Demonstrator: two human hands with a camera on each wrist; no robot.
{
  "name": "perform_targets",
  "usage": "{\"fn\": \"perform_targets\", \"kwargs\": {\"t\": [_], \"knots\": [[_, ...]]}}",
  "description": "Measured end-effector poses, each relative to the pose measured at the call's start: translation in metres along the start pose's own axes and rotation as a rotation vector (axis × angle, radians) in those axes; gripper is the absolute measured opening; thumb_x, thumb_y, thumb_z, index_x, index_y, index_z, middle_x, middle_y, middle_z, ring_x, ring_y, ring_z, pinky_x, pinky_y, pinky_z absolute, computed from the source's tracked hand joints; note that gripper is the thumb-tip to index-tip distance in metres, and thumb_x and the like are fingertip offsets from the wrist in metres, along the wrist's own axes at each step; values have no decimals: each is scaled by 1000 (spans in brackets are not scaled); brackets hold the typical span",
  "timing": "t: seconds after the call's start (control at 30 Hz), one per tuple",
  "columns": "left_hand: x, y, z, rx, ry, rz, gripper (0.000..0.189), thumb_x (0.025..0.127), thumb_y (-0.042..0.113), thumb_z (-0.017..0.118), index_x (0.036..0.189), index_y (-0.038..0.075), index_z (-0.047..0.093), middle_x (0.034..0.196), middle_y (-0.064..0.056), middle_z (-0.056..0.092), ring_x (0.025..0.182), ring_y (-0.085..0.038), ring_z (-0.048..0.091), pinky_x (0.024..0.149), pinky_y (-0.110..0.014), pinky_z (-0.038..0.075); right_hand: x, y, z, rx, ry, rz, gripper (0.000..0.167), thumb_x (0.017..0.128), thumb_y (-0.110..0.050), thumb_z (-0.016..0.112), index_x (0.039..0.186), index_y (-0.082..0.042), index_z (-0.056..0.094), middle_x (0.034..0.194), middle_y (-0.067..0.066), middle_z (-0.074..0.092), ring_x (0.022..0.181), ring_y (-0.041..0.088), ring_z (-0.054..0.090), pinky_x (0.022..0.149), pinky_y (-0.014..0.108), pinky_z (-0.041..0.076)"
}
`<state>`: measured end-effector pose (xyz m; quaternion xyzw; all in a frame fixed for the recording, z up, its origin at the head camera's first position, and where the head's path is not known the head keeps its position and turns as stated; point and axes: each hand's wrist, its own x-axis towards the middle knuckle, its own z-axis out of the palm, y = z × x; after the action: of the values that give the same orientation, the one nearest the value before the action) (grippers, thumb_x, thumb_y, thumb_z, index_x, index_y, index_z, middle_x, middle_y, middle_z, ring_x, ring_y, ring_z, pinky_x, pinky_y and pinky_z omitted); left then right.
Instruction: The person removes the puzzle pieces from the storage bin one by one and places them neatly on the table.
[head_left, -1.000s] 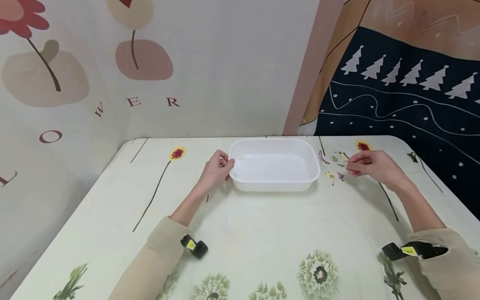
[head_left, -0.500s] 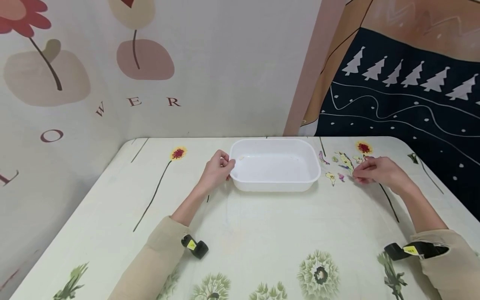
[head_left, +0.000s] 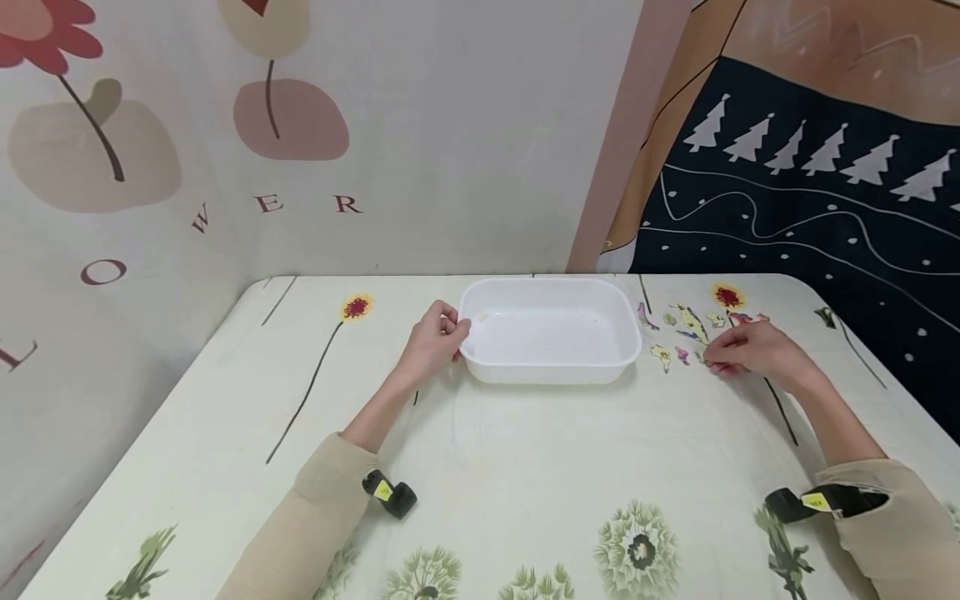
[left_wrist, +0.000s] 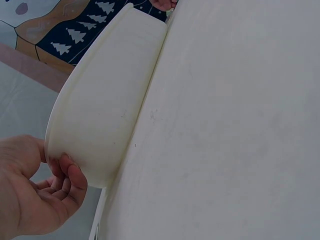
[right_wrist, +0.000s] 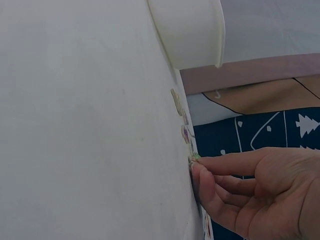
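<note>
A white plastic basin [head_left: 549,373] stands near the back of the table. At its left end my left hand [head_left: 433,340] pinches the rim, thumb on one side and curled fingers against the outer wall in the left wrist view. Right of the basin lie small colourful cut-out pieces, among them a yellow one [head_left: 661,357], a purple one [head_left: 682,355] and a long yellow-green one [head_left: 692,322]. My right hand [head_left: 757,350] is low over them and pinches a small pale-green piece [right_wrist: 196,157] at the tabletop; the fingertips hide most of it.
A flower-printed cloth [head_left: 525,467] covers the table. Pink-red pieces [head_left: 741,317] lie just behind my right hand. A printed curtain [head_left: 450,167] hangs close behind the table, with a dark tree-patterned cloth [head_left: 795,200] at the right.
My right hand has come down and slightly nearer to me among the pieces, uncovering the pink-red ones behind it. My left hand and the basin stay in place.
</note>
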<state>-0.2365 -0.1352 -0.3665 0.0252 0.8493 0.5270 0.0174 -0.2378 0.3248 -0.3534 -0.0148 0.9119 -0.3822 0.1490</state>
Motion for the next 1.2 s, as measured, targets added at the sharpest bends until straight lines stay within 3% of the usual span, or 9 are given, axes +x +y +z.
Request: {"fn": "perform_targets", "kwargs": {"t": [0.73, 1.2], "knots": [[0, 0, 0, 0, 2, 1, 20, 104, 19, 55, 114, 4, 47, 84, -8, 53, 68, -19, 57, 62, -26, 47, -2, -1, 2, -60, 92, 5, 34, 98, -12, 64, 117, 16, 59, 88, 9, 65, 75, 17, 59, 65, 24, 54], [-1, 1, 0, -2, 6, 3, 20, 104, 19, 55, 114, 4, 47, 84, -7, 53, 68, -19, 56, 62, -26, 46, -2, -13, 5, -78, 168, -115, 41, 104, -27, 58, 128, 7, 55, 94, 12, 62, 81, 23, 55, 70, 29, 48]]}}
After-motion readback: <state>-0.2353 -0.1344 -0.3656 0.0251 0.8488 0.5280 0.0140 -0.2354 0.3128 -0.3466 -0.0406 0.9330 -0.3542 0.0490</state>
